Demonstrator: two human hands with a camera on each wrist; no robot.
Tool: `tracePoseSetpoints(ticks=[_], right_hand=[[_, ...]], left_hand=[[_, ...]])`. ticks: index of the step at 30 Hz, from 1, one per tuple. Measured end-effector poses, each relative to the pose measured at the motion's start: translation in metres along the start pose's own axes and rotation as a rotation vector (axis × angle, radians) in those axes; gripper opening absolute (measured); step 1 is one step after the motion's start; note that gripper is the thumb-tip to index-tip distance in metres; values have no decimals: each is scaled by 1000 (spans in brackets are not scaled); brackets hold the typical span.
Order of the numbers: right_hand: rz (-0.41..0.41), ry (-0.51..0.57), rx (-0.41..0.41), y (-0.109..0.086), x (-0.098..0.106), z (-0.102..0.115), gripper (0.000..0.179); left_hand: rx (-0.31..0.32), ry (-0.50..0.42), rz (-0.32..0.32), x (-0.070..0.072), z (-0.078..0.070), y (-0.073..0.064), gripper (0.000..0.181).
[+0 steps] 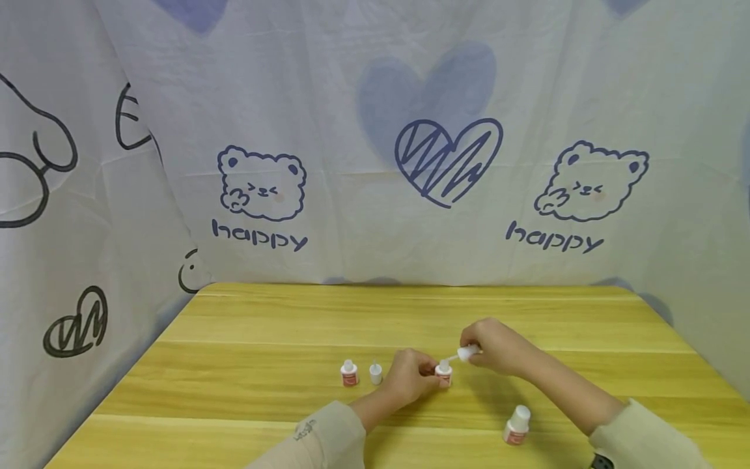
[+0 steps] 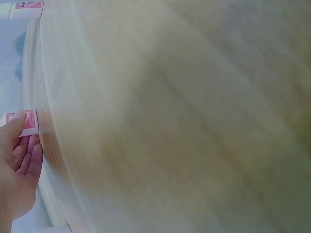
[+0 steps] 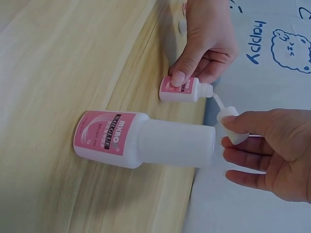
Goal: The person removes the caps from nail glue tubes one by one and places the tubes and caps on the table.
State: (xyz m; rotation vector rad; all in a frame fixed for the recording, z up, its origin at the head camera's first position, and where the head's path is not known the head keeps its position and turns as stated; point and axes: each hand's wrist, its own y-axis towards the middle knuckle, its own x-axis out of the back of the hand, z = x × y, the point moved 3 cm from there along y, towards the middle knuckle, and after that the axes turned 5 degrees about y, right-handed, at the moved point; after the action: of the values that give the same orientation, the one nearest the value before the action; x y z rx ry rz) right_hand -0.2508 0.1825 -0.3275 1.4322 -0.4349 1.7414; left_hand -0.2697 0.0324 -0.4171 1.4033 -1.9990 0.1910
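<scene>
My left hand [image 1: 410,376] pinches a small nail glue bottle [image 1: 443,374] with a pink label, standing uncapped on the table. Thumb and fingers press the label from either side, as the right wrist view shows on the bottle [image 3: 190,90]. Just right of its neck, my right hand [image 1: 498,345] holds the white brush cap [image 1: 467,352] between thumb and fingers. The cap is tilted, and its thin brush stem [image 3: 218,101] points at the bottle's mouth, with the tip right at the opening.
A capped nail glue bottle [image 1: 517,426] stands nearer, below the right forearm. Left of my left hand are an uncapped bottle [image 1: 349,374] and a white brush cap [image 1: 375,374] set upside down. The wooden table [image 1: 263,319] ends at a printed curtain [image 1: 351,254].
</scene>
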Motion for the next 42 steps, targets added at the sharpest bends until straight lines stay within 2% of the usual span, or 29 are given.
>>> tracePoseSetpoints(ticks=[18,28,36,42], right_hand=[[-1,82,-12,-10,-5,-9,10],[-31,137,-28,-16,-11,-17,11],[-75,185,-42,-20,-16,-22,11],[-69,221,-61,-22,-22,-24,11]], left_hand=[[-33,14,-5,0,0,-2,12],[-32,20,-7,1,-1,-2,13],[-58,10,-7,1,-1,-2,13],[-67,18,3,0,0,-2,13]])
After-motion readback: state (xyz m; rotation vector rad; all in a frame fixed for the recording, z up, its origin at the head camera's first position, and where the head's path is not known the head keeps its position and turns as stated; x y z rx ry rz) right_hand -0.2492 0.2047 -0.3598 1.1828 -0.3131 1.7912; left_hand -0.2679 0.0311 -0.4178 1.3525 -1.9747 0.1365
